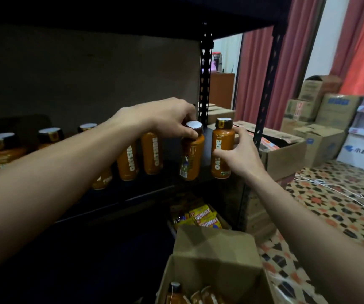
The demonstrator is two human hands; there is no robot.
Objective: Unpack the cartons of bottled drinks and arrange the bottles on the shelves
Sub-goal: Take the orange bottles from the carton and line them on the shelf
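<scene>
Okay, both hands are loaded. Left hand (pixel 168 119) comes over the top, fingertips pinching the cap and neck of one orange Oatside bottle (pixel 193 159) just below the perforated upright (pixel 205 80). Right hand (pixel 240 154) is curled round the side of a second Oatside bottle (pixel 220 154), just right of that upright. I can't tell if either base sits on the shelf (pixel 146 194). More Oatside bottles (pixel 152 152) stand in a row left of the upright. Well below it is an open carton (pixel 209 266) with bottles inside.
</scene>
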